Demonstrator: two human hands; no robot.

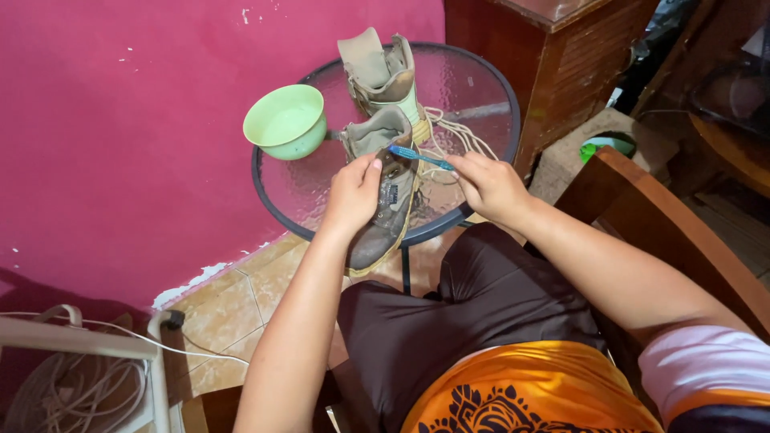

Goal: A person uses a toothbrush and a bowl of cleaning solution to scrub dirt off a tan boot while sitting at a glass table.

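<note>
A magenta wall [120, 120] fills the left and far side of the view, above a tan tiled floor [233, 313]. To the right stand a dark wooden cabinet [561, 56] and, nearer, the arm of a wooden chair [666, 240]. Between them sits a round glass table [473, 88] with a dark rim. The person sits at its near edge, in dark brown shorts [449, 321] and an orange shirt.

Both forearms reach from the near side toward the table, elbows bent, meeting over a worn brown boot [389, 216]. The boot lies tilted at the near edge of the table, toe pointing toward the person and hanging past the rim. A second boot [385, 76] stands upright just behind it, its pale laces [457, 132] trailing loose on the glass to the right. A pale green bowl [285, 120] rests at the table's left edge (partly over the rim).

The left hand [353, 196] is wrapped around the boot's left side, thumb up near the collar, steadying it. The right hand [489, 184] is closed in a pinch on a blue toothbrush [417, 155], whose head touches the boot's tongue near the opening.
</note>
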